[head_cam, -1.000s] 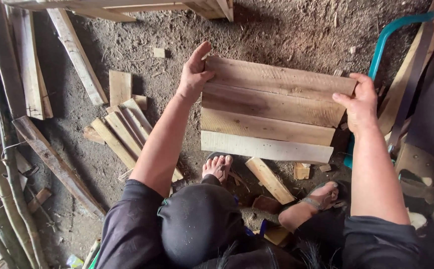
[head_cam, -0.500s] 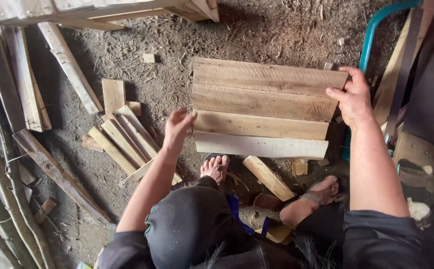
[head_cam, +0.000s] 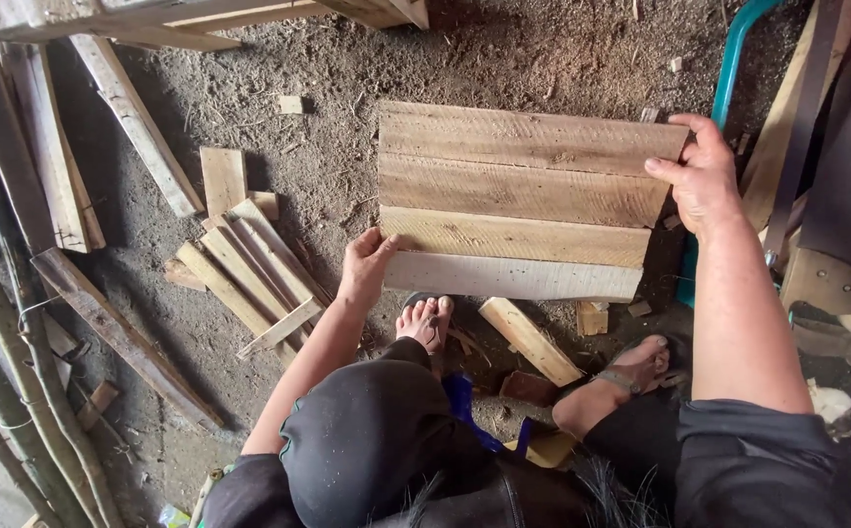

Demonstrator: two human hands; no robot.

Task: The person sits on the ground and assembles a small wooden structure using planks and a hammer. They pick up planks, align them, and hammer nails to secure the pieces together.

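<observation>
A panel of several wooden boards (head_cam: 523, 196) joined side by side stands in front of me over the dirt floor. My right hand (head_cam: 701, 174) grips its upper right corner, thumb on the face. My left hand (head_cam: 367, 262) holds the lower left edge, where the pale bottom board (head_cam: 513, 278) meets the one above. My bare feet in sandals (head_cam: 425, 319) show below the panel.
A pile of short wood offcuts (head_cam: 244, 264) lies left of the panel. Long planks (head_cam: 132, 117) and poles (head_cam: 5, 372) lie at the far left. A teal tube (head_cam: 728, 68), a saw blade (head_cam: 850, 147) and timber stand at the right. A small block (head_cam: 528, 340) lies by my feet.
My left hand has come down from the panel's top left corner to its lower left edge. My right hand has stayed on the upper right corner.
</observation>
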